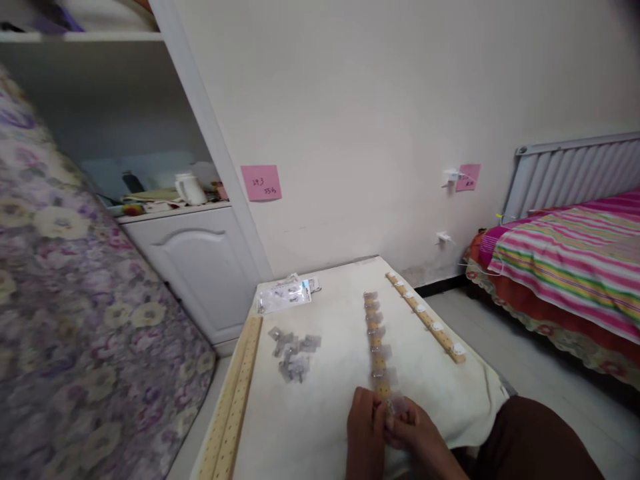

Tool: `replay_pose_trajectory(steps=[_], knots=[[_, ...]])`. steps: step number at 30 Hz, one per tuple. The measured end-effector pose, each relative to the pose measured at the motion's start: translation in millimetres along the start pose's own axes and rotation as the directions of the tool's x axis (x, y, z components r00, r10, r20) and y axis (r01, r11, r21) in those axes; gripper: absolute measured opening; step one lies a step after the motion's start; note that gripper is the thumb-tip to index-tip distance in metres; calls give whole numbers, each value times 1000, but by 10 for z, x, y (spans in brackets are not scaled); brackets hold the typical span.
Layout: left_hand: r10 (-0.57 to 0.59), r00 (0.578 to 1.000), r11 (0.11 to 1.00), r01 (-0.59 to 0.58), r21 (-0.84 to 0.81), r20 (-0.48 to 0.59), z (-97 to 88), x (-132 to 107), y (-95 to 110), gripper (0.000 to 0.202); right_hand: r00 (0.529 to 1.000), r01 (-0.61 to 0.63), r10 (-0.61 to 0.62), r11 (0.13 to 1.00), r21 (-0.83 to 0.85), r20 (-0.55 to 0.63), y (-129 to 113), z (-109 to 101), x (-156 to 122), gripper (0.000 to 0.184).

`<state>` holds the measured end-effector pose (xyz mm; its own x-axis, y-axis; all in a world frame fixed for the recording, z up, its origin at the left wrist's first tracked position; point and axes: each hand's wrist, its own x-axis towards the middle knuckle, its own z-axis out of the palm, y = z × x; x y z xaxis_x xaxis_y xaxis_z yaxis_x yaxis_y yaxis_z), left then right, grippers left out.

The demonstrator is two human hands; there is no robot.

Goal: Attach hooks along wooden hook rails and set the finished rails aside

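Note:
A narrow wooden strip with holes (379, 362) lies on the cloth-covered table, with several clear plastic pieces (384, 351) attached by small metal fittings along its length. At its near end my left hand (364, 421) is closed around the strip, its fingertips partly hidden. My right hand (419, 427) pinches a clear plastic piece (399, 404) against that same end, touching my left fingertips. The exact fitting between the fingers is too small to make out. Left of the strip lies a loose pile of similar clear pieces (299, 365).
Two perforated wooden bars (239, 393) run along the table's left edge. Another strip with white round pieces (434, 326) lies along the right edge. Clear packaging (283, 296) sits at the far left corner. A cabinet (197, 267) and a bed (565, 253) flank the table.

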<state>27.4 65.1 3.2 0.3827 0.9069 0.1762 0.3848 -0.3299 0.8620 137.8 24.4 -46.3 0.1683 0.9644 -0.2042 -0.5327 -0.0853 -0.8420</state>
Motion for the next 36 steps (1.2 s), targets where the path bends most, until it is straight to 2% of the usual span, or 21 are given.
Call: replay_pose_trajectory(steps=[7, 10, 16, 21, 24, 27, 29, 32, 34, 36], knots=[[-4, 999, 999, 6, 53, -41, -268, -267, -185, 19, 979, 8, -6, 1000, -8, 205, 238, 239, -90, 49], [-28, 997, 998, 32, 53, -71, -338, -334, -277, 21, 967, 4, -5, 1000, 3, 255, 348, 300, -85, 52], [-150, 980, 989, 149, -16, -132, -449, -351, -268, 22, 970, -110, 110, 994, -10, 217, 434, 287, -66, 48], [-210, 971, 972, 195, -128, -110, -471, -285, -227, 22, 964, -202, 204, 979, -33, 172, 292, 369, -138, 52], [-249, 962, 962, 232, -143, -114, -464, -261, -254, 21, 951, -240, 239, 971, -20, 194, 200, 447, -173, 55], [-269, 954, 951, 241, -192, -132, -451, -255, -246, 22, 943, -260, 257, 966, -14, 212, 166, 503, -167, 50], [-294, 950, 936, 265, -230, -106, -434, -244, -210, 33, 946, -249, 248, 968, -22, 209, 196, 520, -145, 43], [-347, 935, 927, 332, -174, -68, -394, -204, -150, 71, 969, -164, 166, 986, -29, 184, 303, 528, -110, 35], [-355, 930, 933, 347, -90, -91, -369, -171, -132, 91, 982, -92, 93, 996, -14, 165, 370, 537, -103, 34], [-336, 933, 942, 335, -34, -128, -355, -148, -136, 97, 981, -37, 36, 999, -1, 190, 391, 562, -116, 38]])
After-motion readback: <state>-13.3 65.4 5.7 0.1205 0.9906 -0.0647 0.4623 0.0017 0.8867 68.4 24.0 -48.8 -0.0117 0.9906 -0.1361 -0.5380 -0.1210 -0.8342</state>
